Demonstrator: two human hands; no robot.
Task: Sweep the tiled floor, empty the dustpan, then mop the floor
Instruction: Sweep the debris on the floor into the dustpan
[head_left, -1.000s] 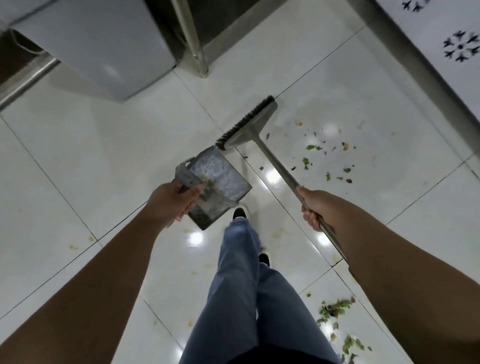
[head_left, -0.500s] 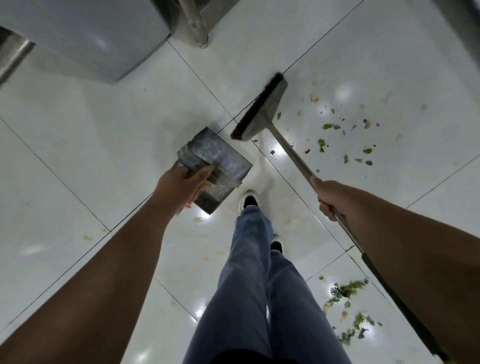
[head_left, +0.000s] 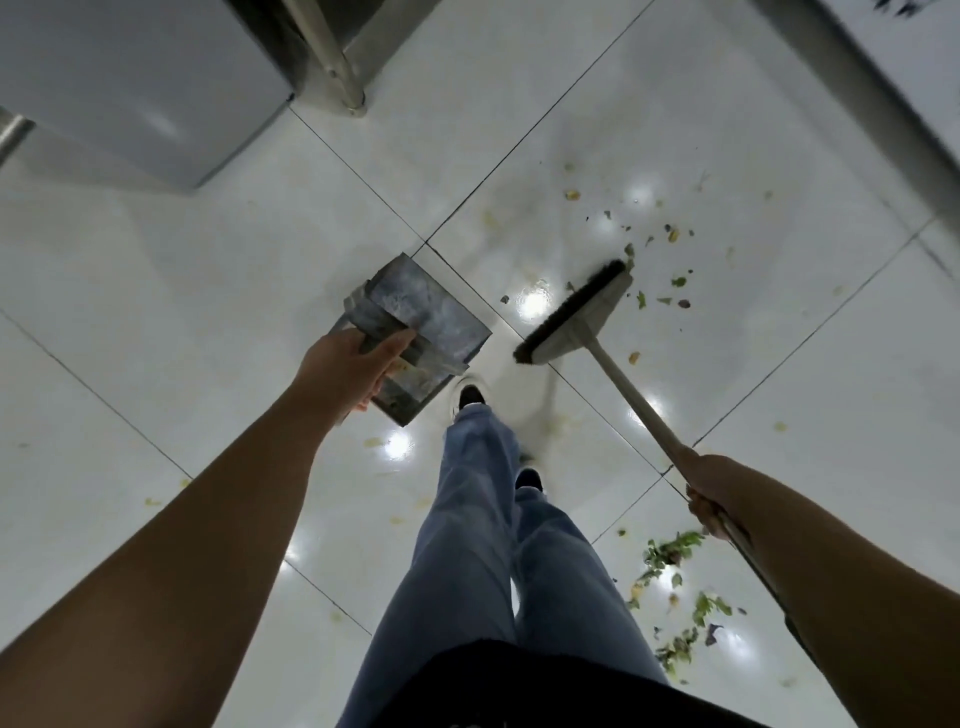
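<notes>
we see a grey cabinet (head_left: 140, 78) well beyond the left hand | metal leg (head_left: 337, 67) beside it | our jeans (head_left: 483, 519) between both hands

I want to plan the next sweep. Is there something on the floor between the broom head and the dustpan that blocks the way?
Nothing visible blocks it. Between the broom head and the dustpan, held by the left hand, lies only bare tile with one small scrap. The person's shoe stands just below that gap.
</notes>
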